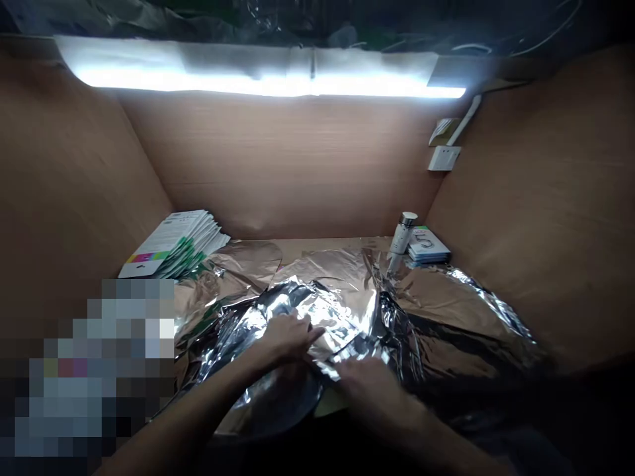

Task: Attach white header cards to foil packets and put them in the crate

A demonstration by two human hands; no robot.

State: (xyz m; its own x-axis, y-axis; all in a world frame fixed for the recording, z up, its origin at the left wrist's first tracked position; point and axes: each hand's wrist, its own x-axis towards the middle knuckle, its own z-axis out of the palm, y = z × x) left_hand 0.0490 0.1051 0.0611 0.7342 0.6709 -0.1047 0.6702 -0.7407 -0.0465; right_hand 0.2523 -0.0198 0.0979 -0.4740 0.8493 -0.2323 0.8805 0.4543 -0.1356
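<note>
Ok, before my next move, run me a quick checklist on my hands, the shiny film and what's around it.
1. Both hands at the film: ok; the left hand and right hand are close together at the shiny film.
2. Film lying smooth: not ok; it is creased and bunched around the hands.
3. Firm grip: cannot tell; glare and shadow obscure the fingertips.
4. Bottle clear of the hands: ok; the bottle stands farther back, to the right.
5. Printed stack squared up: not ok; the printed stack at left is fanned out.
6. Light on: ok; the light is lit.
</note>
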